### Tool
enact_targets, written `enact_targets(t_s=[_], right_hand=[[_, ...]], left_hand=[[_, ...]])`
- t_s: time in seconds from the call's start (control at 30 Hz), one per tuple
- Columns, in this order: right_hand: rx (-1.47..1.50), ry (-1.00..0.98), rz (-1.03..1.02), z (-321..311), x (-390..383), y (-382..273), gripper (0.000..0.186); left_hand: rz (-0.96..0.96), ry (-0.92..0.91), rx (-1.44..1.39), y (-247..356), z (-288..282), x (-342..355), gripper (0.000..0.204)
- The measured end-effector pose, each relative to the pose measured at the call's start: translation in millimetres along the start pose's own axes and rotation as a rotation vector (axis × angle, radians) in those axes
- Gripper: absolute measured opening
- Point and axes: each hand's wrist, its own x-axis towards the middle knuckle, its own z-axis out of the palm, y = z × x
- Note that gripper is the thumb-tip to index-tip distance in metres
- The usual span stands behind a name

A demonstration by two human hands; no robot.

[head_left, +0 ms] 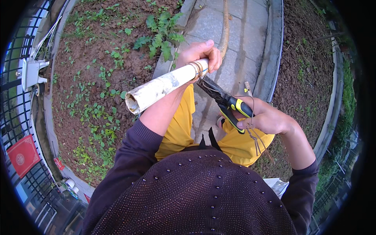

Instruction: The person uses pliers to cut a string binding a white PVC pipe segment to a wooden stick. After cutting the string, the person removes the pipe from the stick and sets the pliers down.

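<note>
My left hand [199,53] is closed round the far end of a stained white pipe [160,89], whose hollow end tilts toward the lower left. Brown wire [198,69] is wound around the pipe beside my fingers. Beyond that hand a long wooden pole [225,31] runs away over the paving; its join with the pipe is hidden. My right hand [268,117] grips pliers [231,103] with black and yellow-green handles. Their dark jaws are at the underside of the wound wire; what they bite on is unclear. Twisted loose wire [252,135] hangs by my right hand.
A paved path [205,23] with raised kerbs lies between two soil beds. A leafy plant [162,37] grows by the left kerb. At the left are a dark grid fence [11,98], a white lamp-like fixture [33,74] and a red square panel [23,156].
</note>
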Motion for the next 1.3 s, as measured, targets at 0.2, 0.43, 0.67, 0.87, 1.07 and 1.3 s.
enact_targets(t_s=[0.2, 0.43, 0.67, 0.87, 1.07, 1.3], right_hand=[[-0.171, 0.017, -0.004, -7.8, -0.7, -11.8, 0.064], [-0.139, 0.013, -0.080, -8.2, 12.8, 0.2, 0.062], [-0.256, 0.084, -0.079, -6.6, 7.6, -12.9, 0.062], [-0.344, 0.121, -0.031, -5.5, -4.4, -22.0, 0.063], [-0.428, 0.157, -0.085, -9.0, -7.9, -25.9, 0.063], [-0.351, 0.083, 0.021, -7.4, -11.0, -42.6, 0.060]], left_hand=[[-0.008, -0.019, -0.038, 0.2, -0.5, -0.3, 0.059], [-0.023, -0.007, -0.052, 2.6, -0.4, 0.4, 0.060], [-0.032, 0.022, -0.069, 1.3, -3.2, 0.7, 0.062], [-0.045, 0.006, 0.008, -0.5, -7.5, 2.2, 0.059], [-0.110, 0.000, 0.131, 5.2, -6.5, 1.9, 0.061], [-0.102, -0.009, 0.120, 6.2, -5.3, 1.0, 0.061]])
